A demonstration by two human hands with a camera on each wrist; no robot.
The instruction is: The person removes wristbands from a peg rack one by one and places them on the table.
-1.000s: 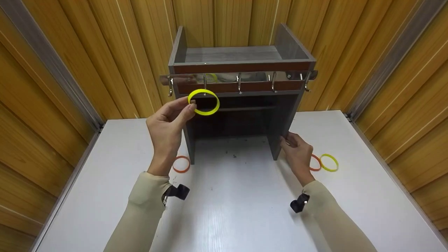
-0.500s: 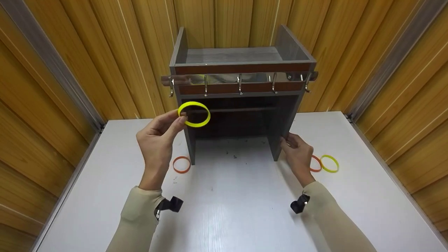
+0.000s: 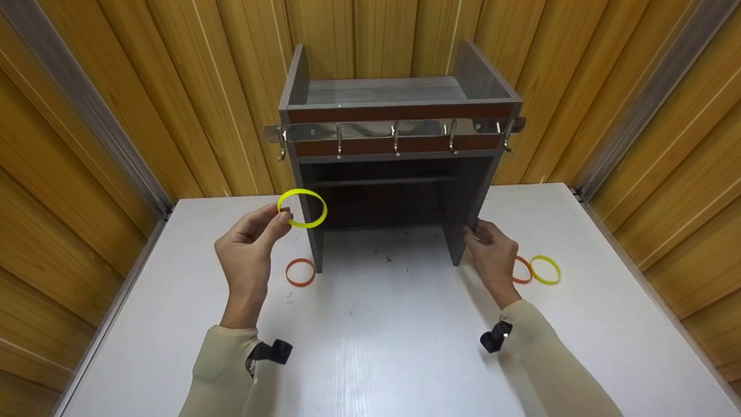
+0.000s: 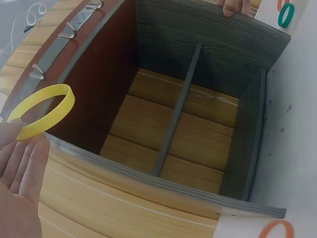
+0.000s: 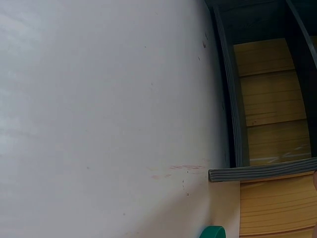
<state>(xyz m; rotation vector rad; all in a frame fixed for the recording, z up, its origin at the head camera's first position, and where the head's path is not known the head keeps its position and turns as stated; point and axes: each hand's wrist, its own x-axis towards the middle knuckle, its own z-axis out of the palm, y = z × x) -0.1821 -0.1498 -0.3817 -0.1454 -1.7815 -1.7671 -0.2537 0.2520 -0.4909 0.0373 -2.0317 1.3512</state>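
Observation:
My left hand pinches a yellow wristband between thumb and fingers, left of the grey rack's lower opening. In the left wrist view that yellow wristband shows as a full loop in front of the rack. My right hand grips the front edge of the rack's right side panel low down; some of its fingers are hidden behind the panel. Metal hooks line a strip across the grey rack, and no band hangs on them.
An orange wristband lies by the rack's left foot. Beside my right hand lie another orange wristband and a yellow one. A green wristband shows in the left wrist view. Wood-look walls surround the white table.
My left hand has drawn the yellow wristband down and left, away from the hook strip. The right hand stays where it was on the panel.

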